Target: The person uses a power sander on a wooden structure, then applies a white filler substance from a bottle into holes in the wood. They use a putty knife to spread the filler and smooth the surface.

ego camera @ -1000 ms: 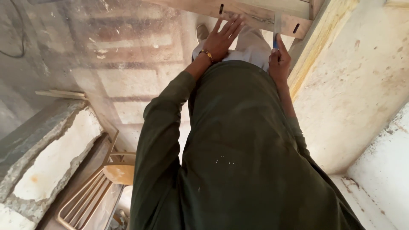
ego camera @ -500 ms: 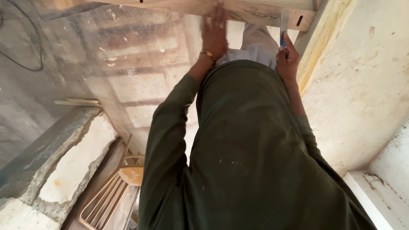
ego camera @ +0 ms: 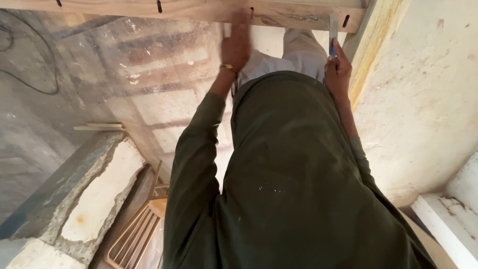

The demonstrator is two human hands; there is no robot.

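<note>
Left hand (ego camera: 236, 46) blurred, chisel (ego camera: 332, 34) (half-hidden)

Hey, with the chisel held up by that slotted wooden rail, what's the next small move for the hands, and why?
Probably seat the chisel tip in the slot beside it. The right hand holds the blade upright against the wooden rail, just short of that slot, while the left hand presses flat on the rail to steady it.

Slotted wooden plank (ego camera: 199, 9), hands-on
</note>
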